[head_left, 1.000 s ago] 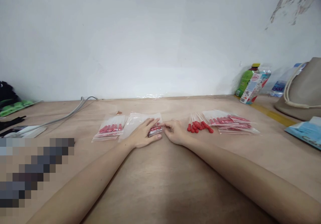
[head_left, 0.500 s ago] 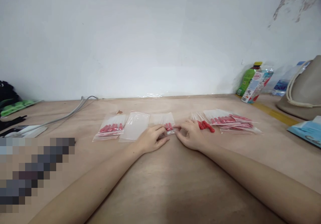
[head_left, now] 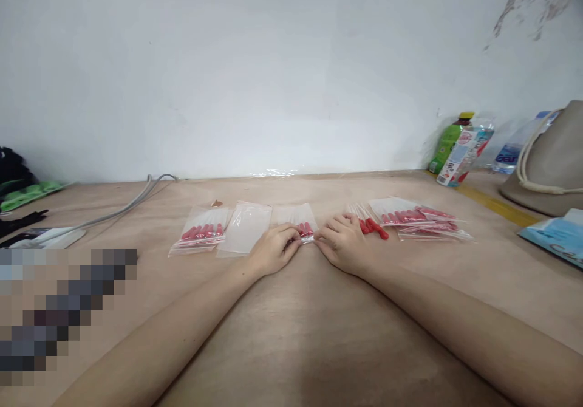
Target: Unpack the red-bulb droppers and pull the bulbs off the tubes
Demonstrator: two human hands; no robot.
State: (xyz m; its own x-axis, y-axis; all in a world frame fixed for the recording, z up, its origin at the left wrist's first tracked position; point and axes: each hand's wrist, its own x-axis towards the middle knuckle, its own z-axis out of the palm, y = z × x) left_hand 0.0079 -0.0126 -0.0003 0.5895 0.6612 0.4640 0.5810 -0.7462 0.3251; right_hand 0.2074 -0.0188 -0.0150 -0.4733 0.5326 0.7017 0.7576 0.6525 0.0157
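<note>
A small clear zip bag (head_left: 295, 214) with several red-ended white sticks in it lies flat in front of me. My left hand (head_left: 277, 249) pinches the near left corner of this bag, thumb and fingers closed. At its near right corner, my right hand (head_left: 341, 244) has its fingertips closed on the plastic edge; the exact grip is partly hidden. Just beyond the right hand lie loose red-ended sticks (head_left: 373, 228). Left of my left hand are an empty-looking clear bag (head_left: 245, 228) and a filled bag (head_left: 200, 232).
Several filled bags (head_left: 416, 217) overlap at the right. Farther right stand a green bottle (head_left: 449, 146), a printed carton (head_left: 462, 159) and a beige hat-like item (head_left: 553, 164), with a blue packet (head_left: 558, 240) nearer. A grey cable (head_left: 122, 208) crosses the left side. The wall borders the table's back.
My right hand has shifted slightly left and its fingers have drawn in along the bag's near edge. The left hand has barely moved, its thumb a little higher.
</note>
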